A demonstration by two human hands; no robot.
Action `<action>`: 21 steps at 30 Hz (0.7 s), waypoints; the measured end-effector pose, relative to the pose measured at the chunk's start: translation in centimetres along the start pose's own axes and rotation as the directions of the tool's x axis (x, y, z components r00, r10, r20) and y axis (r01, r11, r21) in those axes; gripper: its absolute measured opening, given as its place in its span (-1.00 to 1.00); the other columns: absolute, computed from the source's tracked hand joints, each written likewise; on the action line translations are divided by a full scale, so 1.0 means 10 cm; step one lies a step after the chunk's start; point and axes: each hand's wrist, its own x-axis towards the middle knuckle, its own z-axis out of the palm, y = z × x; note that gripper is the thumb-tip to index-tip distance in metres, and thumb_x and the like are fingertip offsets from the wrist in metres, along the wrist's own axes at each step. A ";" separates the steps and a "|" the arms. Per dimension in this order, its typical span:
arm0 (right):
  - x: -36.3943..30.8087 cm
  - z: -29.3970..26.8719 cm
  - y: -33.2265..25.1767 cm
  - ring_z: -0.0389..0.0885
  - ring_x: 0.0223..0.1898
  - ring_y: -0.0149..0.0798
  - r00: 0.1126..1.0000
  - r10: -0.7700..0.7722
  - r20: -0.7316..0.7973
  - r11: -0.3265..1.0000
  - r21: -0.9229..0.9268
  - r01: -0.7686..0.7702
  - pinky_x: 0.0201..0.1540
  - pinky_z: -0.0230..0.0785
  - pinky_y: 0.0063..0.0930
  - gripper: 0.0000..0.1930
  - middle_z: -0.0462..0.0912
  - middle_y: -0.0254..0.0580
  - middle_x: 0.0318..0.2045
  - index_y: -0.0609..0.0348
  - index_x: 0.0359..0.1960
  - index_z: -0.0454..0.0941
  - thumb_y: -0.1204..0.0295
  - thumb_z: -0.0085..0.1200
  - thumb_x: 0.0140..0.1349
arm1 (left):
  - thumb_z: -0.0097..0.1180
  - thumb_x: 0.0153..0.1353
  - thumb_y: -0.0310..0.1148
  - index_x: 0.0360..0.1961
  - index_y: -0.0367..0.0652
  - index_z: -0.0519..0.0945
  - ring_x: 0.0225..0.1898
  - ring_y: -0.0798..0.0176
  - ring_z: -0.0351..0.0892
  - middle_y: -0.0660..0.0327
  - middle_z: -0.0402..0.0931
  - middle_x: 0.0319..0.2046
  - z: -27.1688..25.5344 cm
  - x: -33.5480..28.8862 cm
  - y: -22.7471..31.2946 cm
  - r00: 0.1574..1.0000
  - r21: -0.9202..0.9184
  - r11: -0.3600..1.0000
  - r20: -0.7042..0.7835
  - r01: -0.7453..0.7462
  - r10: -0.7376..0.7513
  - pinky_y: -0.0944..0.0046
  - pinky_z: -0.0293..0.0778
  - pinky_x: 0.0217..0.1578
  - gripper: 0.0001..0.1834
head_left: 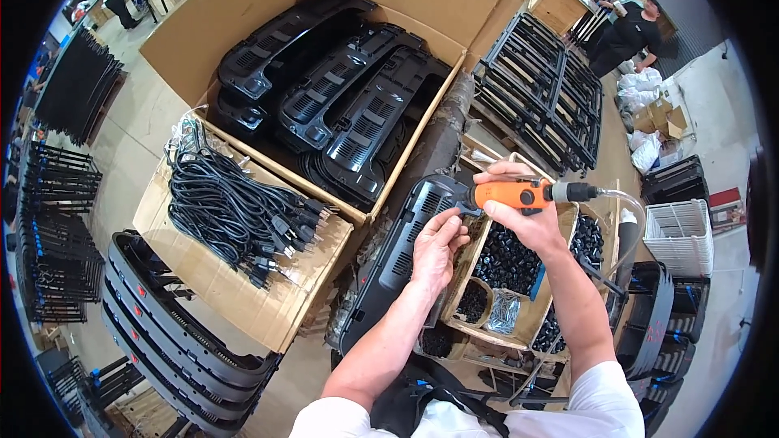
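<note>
Orange driver [513, 194] at three o'clock, by a black panel's [398, 264] upper end.
The right hand [526, 215] grips the driver, nose toward nine o'clock; the left hand [438, 250] bunches its fingertips just beside that nose, hold unclear. A compartmented tray [495, 339] of small parts [507, 264] sits at four o'clock, black cables [227, 199] at nine.

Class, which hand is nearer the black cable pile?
Left. The left hand is to the right of the cable pile; the right hand, gripping the orange tool, is farther right.
</note>
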 end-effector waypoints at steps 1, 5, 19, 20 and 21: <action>-0.02 0.02 -0.01 0.67 0.15 -0.26 1.000 -0.009 0.006 1.000 0.008 0.009 0.27 0.53 -0.29 -0.48 0.72 -0.08 0.09 0.26 0.24 0.48 0.55 0.35 0.24 | 0.26 0.44 -0.42 0.08 -0.24 0.65 -0.27 0.35 0.74 0.25 0.70 -0.25 -0.02 0.01 0.00 1.000 -0.015 1.000 0.001 -0.022 0.022 0.39 0.76 -0.22 -0.75; -0.09 0.05 -0.08 0.68 0.14 -0.26 1.000 -0.015 0.024 1.000 -0.005 0.015 0.26 0.53 -0.30 -0.47 0.72 -0.08 0.11 0.24 0.26 0.47 0.56 0.34 0.26 | 0.25 0.47 -0.24 0.03 -0.21 0.65 -0.28 0.40 0.69 0.30 0.65 -0.28 -0.05 -0.01 0.06 0.999 -0.019 1.000 -0.032 -0.009 0.008 0.42 0.72 -0.27 -0.73; -0.26 0.18 -0.09 0.68 0.15 -0.21 0.998 0.023 0.063 1.000 0.012 -0.023 0.28 0.52 -0.23 -0.46 0.72 -0.01 0.11 0.20 0.23 0.46 0.57 0.36 0.22 | 0.08 0.57 -0.08 0.00 -0.09 0.60 -0.39 0.45 0.47 0.40 0.50 -0.37 -0.13 0.00 0.18 0.984 -0.313 0.934 0.015 0.173 -0.177 0.47 0.47 -0.42 -0.70; -0.26 0.18 -0.09 0.68 0.15 -0.21 0.998 0.023 0.062 1.000 0.010 -0.024 0.28 0.52 -0.23 -0.46 0.72 -0.01 0.11 0.20 0.23 0.46 0.57 0.36 0.22 | 0.07 0.58 -0.10 0.02 -0.09 0.59 -0.38 0.44 0.47 0.39 0.50 -0.35 -0.14 0.00 0.20 0.982 -0.316 0.930 0.041 0.189 -0.185 0.46 0.47 -0.41 -0.71; -0.26 0.18 -0.10 0.68 0.15 -0.22 0.997 0.027 0.067 1.000 0.002 -0.027 0.27 0.52 -0.23 -0.46 0.72 -0.02 0.12 0.20 0.23 0.46 0.56 0.36 0.22 | 0.05 0.59 -0.10 0.04 -0.11 0.58 -0.38 0.43 0.47 0.38 0.50 -0.35 -0.15 -0.01 0.20 0.978 -0.314 0.927 0.053 0.207 -0.200 0.46 0.47 -0.41 -0.70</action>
